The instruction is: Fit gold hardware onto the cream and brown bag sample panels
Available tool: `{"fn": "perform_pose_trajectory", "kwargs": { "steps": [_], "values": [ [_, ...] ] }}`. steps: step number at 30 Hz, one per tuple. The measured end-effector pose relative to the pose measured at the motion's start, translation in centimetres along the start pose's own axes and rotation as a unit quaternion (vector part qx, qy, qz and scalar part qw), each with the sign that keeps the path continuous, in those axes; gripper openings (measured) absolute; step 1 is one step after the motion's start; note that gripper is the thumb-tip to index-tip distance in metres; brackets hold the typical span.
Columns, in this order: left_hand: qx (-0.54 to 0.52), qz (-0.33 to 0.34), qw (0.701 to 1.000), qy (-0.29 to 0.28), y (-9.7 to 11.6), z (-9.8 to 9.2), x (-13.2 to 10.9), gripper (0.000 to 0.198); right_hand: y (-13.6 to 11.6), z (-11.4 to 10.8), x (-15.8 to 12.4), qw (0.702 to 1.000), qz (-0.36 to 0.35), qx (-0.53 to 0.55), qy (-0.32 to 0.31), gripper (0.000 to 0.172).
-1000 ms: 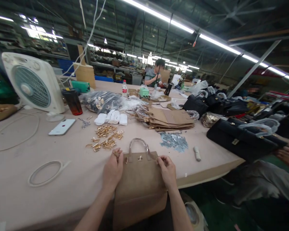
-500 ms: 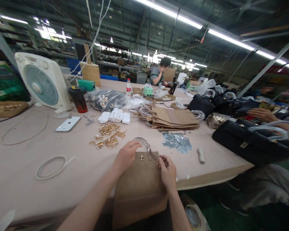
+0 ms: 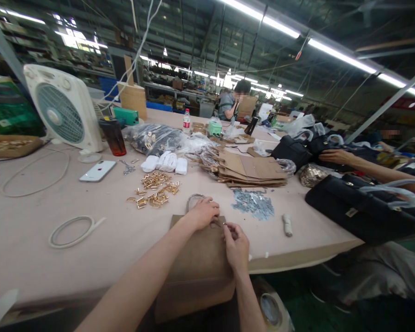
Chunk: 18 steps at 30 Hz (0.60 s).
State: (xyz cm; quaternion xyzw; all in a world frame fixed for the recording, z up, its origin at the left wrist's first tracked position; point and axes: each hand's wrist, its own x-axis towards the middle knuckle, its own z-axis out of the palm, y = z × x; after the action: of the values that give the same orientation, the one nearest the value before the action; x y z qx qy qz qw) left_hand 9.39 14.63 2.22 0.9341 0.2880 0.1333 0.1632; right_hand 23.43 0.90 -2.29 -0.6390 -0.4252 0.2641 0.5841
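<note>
A brown handbag [image 3: 200,258] lies across the table's front edge, its plastic-wrapped handle [image 3: 193,201] curving up at the far side. My left hand [image 3: 203,213] rests over the bag's upper part, fingers bent and reaching right; it hides the gold clasp, and what its fingertips grip does not show. At the bag's upper right corner my right hand [image 3: 235,242] pinches something small, too small to name. Gold metal fittings [image 3: 157,189] lie in a pile beyond my left hand. Thin grey pieces [image 3: 253,204] are heaped beyond my right hand.
Flat brown bags [image 3: 252,169] are stacked behind the grey pieces. A black handbag [image 3: 359,207] stands at right, near a co-worker's hand [image 3: 335,157]. At left are a tape roll [image 3: 72,232], a phone [image 3: 97,171], a tumbler [image 3: 113,137] and a fan [image 3: 60,110].
My left hand has moved right, from the bag's left edge to over its clasp, near my right hand. My right hand stays at the corner. The co-worker's hand has moved left.
</note>
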Motion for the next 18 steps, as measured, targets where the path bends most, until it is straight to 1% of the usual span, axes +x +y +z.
{"fn": "perform_pose_trajectory", "kwargs": {
  "steps": [3,7,10,11,13,15,17,18],
  "values": [
    [-0.028,0.008,1.000,-0.008,0.3,-0.6,0.7,0.007,-0.1,0.1,-0.1,1.000,-0.003,-0.004,0.000,0.032],
    [-0.067,-0.027,0.997,0.004,1.5,-1.1,1.6,0.009,0.2,0.2,-0.2,0.999,-0.025,-0.017,-0.012,0.031],
    [-0.088,-0.059,0.994,0.038,2.8,-0.7,1.9,0.024,0.3,0.3,-0.2,0.998,-0.049,-0.036,-0.033,0.033],
    [-0.111,-0.070,0.990,0.052,3.3,-0.5,2.0,0.029,0.2,0.4,-0.2,0.996,-0.059,-0.047,-0.038,0.033],
    [-0.195,-0.084,0.974,0.076,4.1,0.2,2.0,0.039,0.1,0.4,-0.1,0.994,-0.075,-0.068,-0.043,0.031],
    [-0.315,-0.086,0.942,0.083,4.7,1.0,1.8,0.049,-0.1,0.3,0.0,0.993,-0.083,-0.070,-0.040,0.029],
    [-0.402,-0.081,0.909,0.079,5.0,1.7,1.5,0.052,-0.1,0.3,0.3,0.995,-0.076,-0.056,-0.034,0.029],
    [-0.417,-0.081,0.902,0.082,4.9,1.8,1.3,0.050,0.0,0.3,0.5,0.996,-0.066,-0.050,-0.026,0.030]
  ]
}}
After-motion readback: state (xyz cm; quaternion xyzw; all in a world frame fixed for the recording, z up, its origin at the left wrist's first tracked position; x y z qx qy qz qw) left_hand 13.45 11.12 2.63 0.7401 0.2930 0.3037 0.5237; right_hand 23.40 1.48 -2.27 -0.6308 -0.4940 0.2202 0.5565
